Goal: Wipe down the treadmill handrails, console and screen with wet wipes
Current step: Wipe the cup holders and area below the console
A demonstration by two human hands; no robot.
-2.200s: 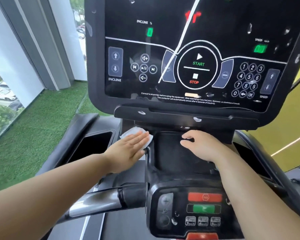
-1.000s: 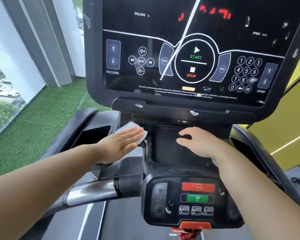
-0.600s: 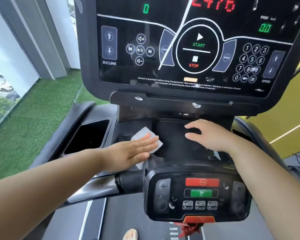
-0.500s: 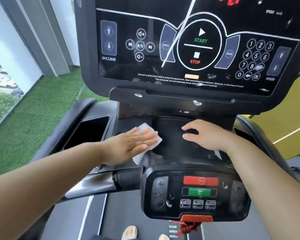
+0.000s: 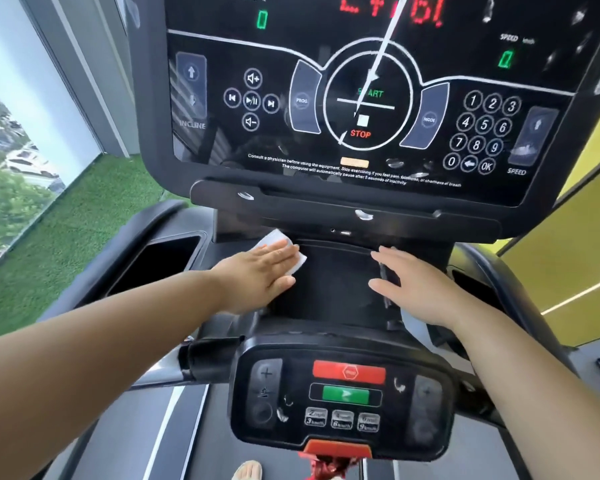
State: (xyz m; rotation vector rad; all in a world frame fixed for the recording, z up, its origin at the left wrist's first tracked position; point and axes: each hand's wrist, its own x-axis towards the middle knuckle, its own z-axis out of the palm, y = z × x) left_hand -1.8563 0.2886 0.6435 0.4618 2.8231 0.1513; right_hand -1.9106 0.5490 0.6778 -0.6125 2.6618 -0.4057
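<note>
The left hand [image 5: 257,275] lay flat on the wet wipe [image 5: 273,238], fingers [image 5: 284,251] straight and close together, pressing it onto the black ledge at the left edge of the recessed tray [image 5: 336,289]. Nothing was gripped. The wipe was only pinned under the palm, with a white corner showing beyond the fingertips and another past the index-finger side, towards the tray. Just beyond those fingertips rose the shelf under the console [image 5: 146,116]; above it stood the screen [image 5: 291,39], lit with red and green digits and streaked with bright reflections. To the little-finger side of the left hand sat the dark cup holder [image 5: 160,261].

The right hand [image 5: 420,289] held nothing. Its fingers [image 5: 383,258] were extended and slightly spread, resting over the right rim of the tray and pointing across at the left hand, the bare tray floor between the two sets of fingertips. Behind both wrists, nearer the person, sat the lower control panel [image 5: 347,407] with its red and green buttons — and below the left forearm, the handrail [image 5: 201,358] ran off to the left.
</note>
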